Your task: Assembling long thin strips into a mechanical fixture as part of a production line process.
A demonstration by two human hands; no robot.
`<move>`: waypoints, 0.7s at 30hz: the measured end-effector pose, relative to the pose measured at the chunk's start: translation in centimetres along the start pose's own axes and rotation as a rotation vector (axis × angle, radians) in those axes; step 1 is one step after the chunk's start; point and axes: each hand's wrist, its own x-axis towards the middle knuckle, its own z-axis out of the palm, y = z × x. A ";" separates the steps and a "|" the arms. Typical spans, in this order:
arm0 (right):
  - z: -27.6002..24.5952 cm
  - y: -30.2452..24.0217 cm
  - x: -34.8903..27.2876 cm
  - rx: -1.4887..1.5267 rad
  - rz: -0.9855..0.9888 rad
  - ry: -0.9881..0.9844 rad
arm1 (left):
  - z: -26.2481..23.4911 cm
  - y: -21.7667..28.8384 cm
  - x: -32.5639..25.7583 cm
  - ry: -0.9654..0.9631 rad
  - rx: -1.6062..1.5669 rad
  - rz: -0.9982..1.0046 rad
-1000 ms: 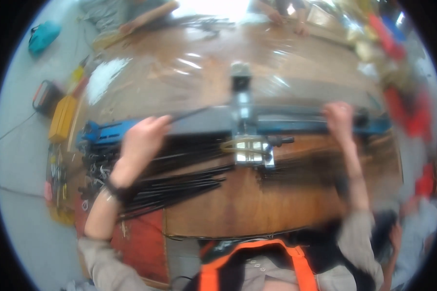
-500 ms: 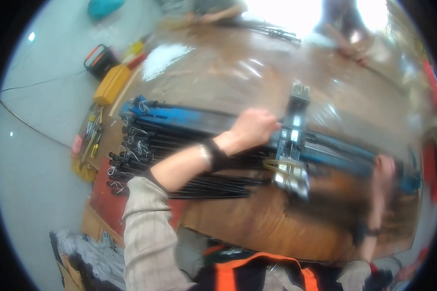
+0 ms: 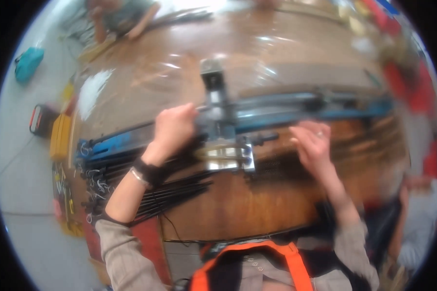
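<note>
A long blue metal rail lies across a wooden table, with a grey and silver carriage block clamped on it near the middle. My left hand is closed over a thin dark rod by the rail, just left of the block. To the right of the block my right hand hovers with its fingers spread, holding nothing. A bundle of thin black rods lies under my left forearm. The picture is blurred by motion.
A yellow case, a red and black tool and small hand tools lie at the table's left end. A teal bag sits on the floor. Another person's arms rest at the far edge. Red items crowd the right.
My view has swung back to the centre. My left hand has stayed by the block. My right hand has come in from the rail's far right end toward the block.
</note>
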 end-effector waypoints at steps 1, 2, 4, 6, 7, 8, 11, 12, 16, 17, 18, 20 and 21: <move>0.2 -0.4 -0.1 0.050 0.012 -0.005 | -0.1 0.2 0.1 0.009 0.005 -0.043; 0.3 -0.9 -0.3 0.103 0.021 -0.008 | 0.0 0.4 0.2 -0.004 -0.001 -0.023; 0.6 -1.4 -0.6 0.120 0.057 -0.010 | 0.3 0.6 0.5 -0.028 0.013 -0.046; 1.1 -2.1 -0.8 0.172 0.097 -0.014 | 0.4 0.5 0.5 -0.046 0.014 -0.050; 1.5 -2.4 -0.5 0.166 0.106 -0.017 | 0.4 0.3 0.4 -0.046 0.017 -0.050; 1.8 -2.8 0.1 0.195 0.110 0.000 | 0.3 0.3 0.2 -0.043 0.019 -0.052; 2.3 -3.3 0.3 0.247 0.120 0.022 | 0.4 0.5 0.0 -0.032 0.021 -0.040; 2.3 -3.5 -0.1 0.360 0.193 -0.041 | 0.5 0.6 0.0 -0.019 0.031 -0.028; 4.1 -2.8 0.1 0.632 0.342 -0.146 | 1.3 -0.4 -0.3 0.081 0.074 0.057; 4.8 -2.1 0.6 0.670 0.349 -0.121 | 1.8 -0.5 -0.3 0.122 0.088 0.095; 5.1 -2.6 0.3 0.720 0.359 -0.111 | 1.9 -0.4 -0.6 0.101 0.080 0.074; 3.9 -2.4 -0.8 0.667 0.370 -0.232 | 2.6 -0.1 0.7 0.294 0.121 0.265; 3.9 -2.4 -1.0 0.633 0.359 -0.318 | 2.5 -0.7 0.5 0.281 0.136 0.244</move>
